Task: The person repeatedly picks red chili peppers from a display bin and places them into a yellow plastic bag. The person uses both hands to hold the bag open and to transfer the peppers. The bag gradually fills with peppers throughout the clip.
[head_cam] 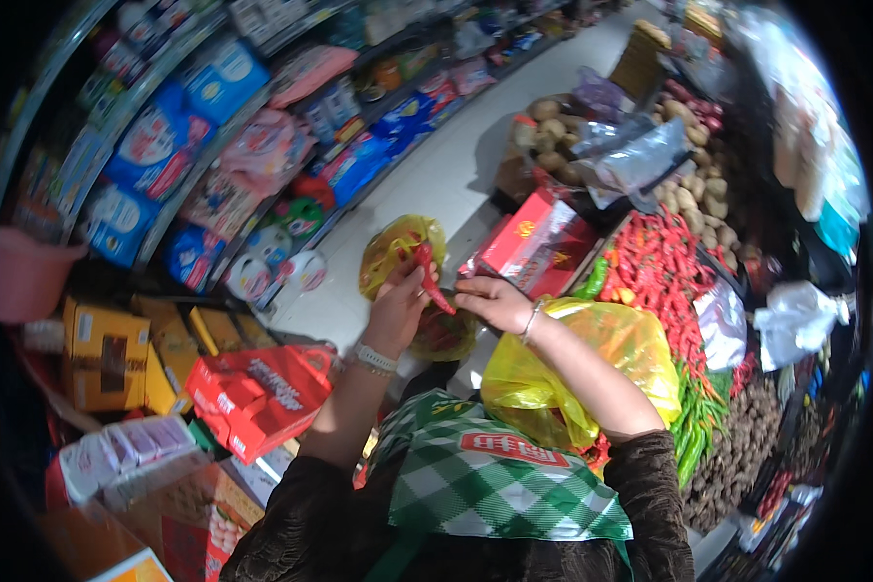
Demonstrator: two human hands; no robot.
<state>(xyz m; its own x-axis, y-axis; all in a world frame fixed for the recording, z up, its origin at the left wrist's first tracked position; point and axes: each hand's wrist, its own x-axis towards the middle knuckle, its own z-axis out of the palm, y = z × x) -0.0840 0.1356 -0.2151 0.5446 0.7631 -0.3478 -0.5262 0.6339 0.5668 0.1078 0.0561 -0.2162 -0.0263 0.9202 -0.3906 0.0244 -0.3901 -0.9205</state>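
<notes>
A red chili pepper point(427, 273) is pinched between the thumb and fingers of my left hand point(399, 309), its thin end slanting down to the right. Close to that end is my right hand point(500, 302), fingers bent together; whether anything is between them cannot be made out. Behind the left hand, a yellow plastic bag point(378, 256) is on the floor. Lower down, another yellowish bag point(445, 342) has dark red contents. A large yellow plastic bag point(589, 335) bulges under my right forearm, beside a heap of red chili peppers point(655, 254).
Shelves point(134, 94) with packaged goods line the left. Pink-red boxes point(520, 233) stand ahead. Potatoes point(698, 190), green peppers point(692, 440) and a brown heap of small produce point(742, 444) lie at right. A red carton bag point(262, 400) and cardboard boxes point(109, 356) are at left.
</notes>
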